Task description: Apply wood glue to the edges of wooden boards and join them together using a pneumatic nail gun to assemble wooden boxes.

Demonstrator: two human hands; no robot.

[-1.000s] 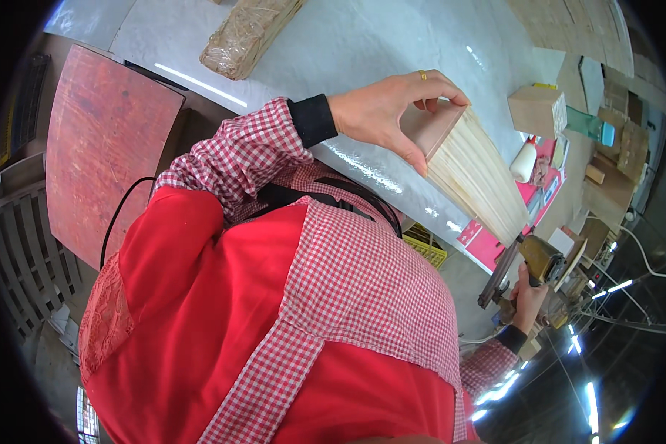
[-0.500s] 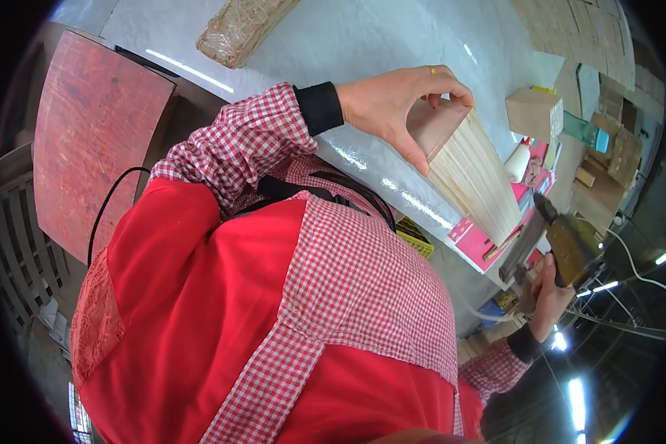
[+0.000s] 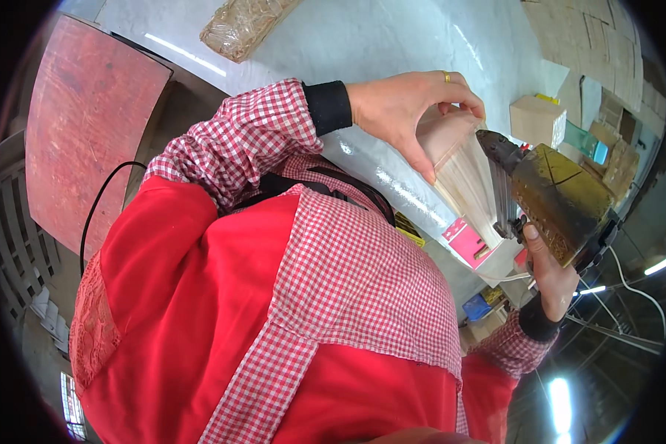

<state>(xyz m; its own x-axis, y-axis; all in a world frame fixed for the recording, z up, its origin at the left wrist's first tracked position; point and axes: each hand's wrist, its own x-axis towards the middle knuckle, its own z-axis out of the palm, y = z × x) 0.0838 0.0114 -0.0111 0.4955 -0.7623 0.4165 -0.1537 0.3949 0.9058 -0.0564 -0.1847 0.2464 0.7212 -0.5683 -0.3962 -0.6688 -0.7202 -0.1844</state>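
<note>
Clasps the pale wooden piece (image 3: 468,181) across one end with left fingers (image 3: 420,159); grips the nail gun (image 3: 562,196) in right fingers (image 3: 538,243), just beside the piece, roughly along its long axis.

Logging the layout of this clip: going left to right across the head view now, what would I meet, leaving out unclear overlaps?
Reddish board → plastic-wrapped bundle → left hand → pale wooden piece → nail-gun-like tool.
</note>
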